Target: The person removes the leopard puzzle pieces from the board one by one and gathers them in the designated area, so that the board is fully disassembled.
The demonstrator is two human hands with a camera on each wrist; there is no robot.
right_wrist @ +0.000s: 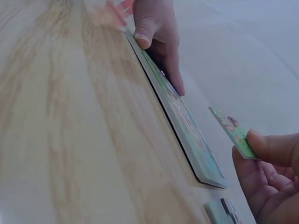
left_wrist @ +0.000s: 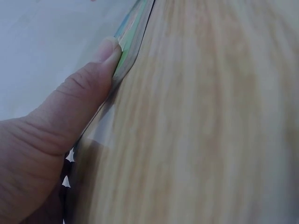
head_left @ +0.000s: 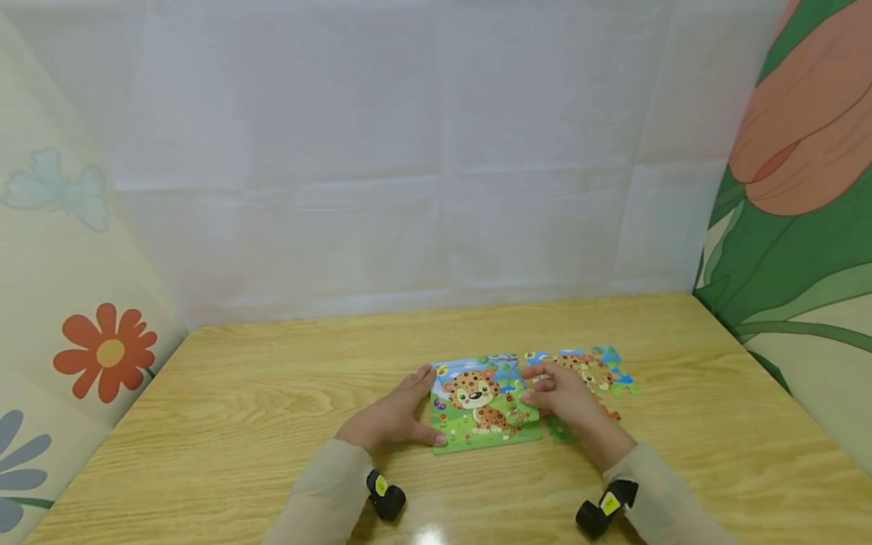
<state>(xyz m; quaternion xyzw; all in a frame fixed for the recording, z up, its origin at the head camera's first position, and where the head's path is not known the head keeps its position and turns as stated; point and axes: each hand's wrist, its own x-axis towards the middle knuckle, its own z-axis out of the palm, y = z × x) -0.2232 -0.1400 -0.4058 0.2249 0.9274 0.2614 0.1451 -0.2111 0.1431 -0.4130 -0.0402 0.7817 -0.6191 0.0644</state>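
Observation:
A leopard jigsaw puzzle board [head_left: 474, 416] lies flat on the wooden table, with a cartoon leopard on green grass under blue sky. My left hand [head_left: 398, 412] rests at its left side, fingers along the left edge and the thumb pressing the near-left corner. In the left wrist view the thumb [left_wrist: 79, 95] lies straight against the board's edge. My right hand [head_left: 568, 397] is over the board's right side. Between thumb and fingers it pinches a puzzle piece [right_wrist: 233, 135], green with a printed pattern, raised above the board in the right wrist view.
Several puzzle pieces [head_left: 589, 367] with leopard parts lie to the right of the board, partly behind my right hand. A piece [right_wrist: 222, 212] sits near the board's right corner. A white cloth [head_left: 409, 151] hangs behind the table [head_left: 272, 401], with flower-patterned panels at both sides.

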